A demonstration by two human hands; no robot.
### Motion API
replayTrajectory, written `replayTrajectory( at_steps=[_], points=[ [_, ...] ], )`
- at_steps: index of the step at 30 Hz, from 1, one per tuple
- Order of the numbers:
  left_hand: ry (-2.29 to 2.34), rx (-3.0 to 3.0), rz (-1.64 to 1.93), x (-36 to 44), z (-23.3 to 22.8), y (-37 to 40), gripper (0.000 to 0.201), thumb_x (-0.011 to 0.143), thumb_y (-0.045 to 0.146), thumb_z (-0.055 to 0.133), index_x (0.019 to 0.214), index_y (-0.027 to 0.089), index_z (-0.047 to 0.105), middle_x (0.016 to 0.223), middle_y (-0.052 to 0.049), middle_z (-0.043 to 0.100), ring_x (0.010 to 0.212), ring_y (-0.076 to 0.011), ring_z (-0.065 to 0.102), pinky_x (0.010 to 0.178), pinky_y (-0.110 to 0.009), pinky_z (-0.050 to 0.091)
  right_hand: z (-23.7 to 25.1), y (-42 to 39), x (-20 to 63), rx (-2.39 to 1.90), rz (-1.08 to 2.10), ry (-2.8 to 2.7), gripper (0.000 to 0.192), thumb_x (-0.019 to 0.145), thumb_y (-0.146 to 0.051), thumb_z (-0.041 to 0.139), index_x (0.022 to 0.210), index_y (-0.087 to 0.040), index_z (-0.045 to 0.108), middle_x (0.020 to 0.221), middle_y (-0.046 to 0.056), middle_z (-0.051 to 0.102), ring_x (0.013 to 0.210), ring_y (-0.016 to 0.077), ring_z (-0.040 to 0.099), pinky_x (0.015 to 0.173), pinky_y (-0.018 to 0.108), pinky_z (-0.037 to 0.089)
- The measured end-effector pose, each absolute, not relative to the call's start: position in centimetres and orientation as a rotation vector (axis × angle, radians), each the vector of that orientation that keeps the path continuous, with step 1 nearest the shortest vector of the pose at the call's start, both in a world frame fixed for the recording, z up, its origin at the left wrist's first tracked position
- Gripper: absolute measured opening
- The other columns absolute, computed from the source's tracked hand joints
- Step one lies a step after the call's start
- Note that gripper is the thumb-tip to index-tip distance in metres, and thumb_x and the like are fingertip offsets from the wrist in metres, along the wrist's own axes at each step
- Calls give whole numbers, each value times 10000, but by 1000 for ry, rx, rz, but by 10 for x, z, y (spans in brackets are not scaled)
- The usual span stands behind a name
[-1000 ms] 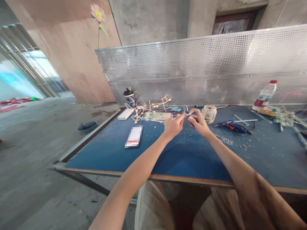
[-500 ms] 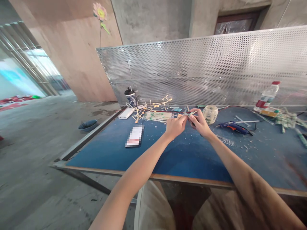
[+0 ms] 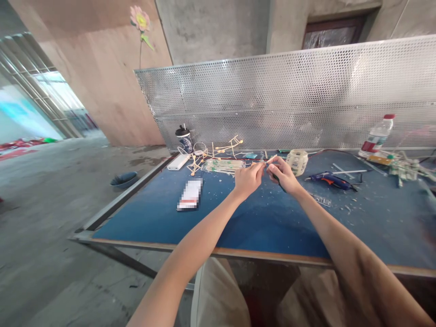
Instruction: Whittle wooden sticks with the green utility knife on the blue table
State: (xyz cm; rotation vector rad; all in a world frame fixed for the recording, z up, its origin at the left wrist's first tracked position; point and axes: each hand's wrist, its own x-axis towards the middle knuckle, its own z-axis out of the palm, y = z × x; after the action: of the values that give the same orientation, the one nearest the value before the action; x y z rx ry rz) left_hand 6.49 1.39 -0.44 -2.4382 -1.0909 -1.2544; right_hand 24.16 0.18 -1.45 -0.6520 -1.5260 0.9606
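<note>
both hands [image 3: 267,175] pinched — fingertips together

Both forearms are bare from the elbows down to the hands, with no sleeves in view. The left hand [image 3: 248,179] and the right hand [image 3: 283,175] wear no gloves; no rings, watch or bands can be made out on the fingers or wrists. Below the arms, nearer the body than the hands, the lap is covered in light beige cloth, shorts or trousers, with soft folds and a dark gap between the two legs.
</note>
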Motion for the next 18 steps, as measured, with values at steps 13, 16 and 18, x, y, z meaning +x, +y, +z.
replayTrajectory(
  at_steps=[13, 16, 18],
  points=[
    [-1140, -2604, -1446, 68, -7, 13, 332, 1062, 343, 412, 979, 225, 711, 734, 7, 729, 602, -120, 622, 615, -248, 362, -12, -3, 239, -630, 863, -1547, 729, 955, -461, 630, 1576, -375, 259, 743, -45, 506, 543, 114, 388, 452, 259, 330],
    [-1138, -2622, -1462, 67, -7, 13, 338, 1061, 346, 413, 927, 220, 697, 710, 12, 712, 584, -115, 602, 618, -244, 371, -14, -1, 239, -660, 834, -1541, 689, 940, -476, 640, 1552, -396, 334, 771, -19, 534, 550, 126, 394, 451, 277, 340],
    [-1125, -2657, -1469, 67, -7, 13, 354, 1064, 351, 404, 896, 216, 684, 704, 14, 705, 568, -110, 586, 621, -240, 379, -14, 0, 241, -662, 876, -1537, 661, 942, -475, 633, 1541, -412, 361, 740, -28, 509, 538, 125, 384, 443, 271, 324]
  ],
)
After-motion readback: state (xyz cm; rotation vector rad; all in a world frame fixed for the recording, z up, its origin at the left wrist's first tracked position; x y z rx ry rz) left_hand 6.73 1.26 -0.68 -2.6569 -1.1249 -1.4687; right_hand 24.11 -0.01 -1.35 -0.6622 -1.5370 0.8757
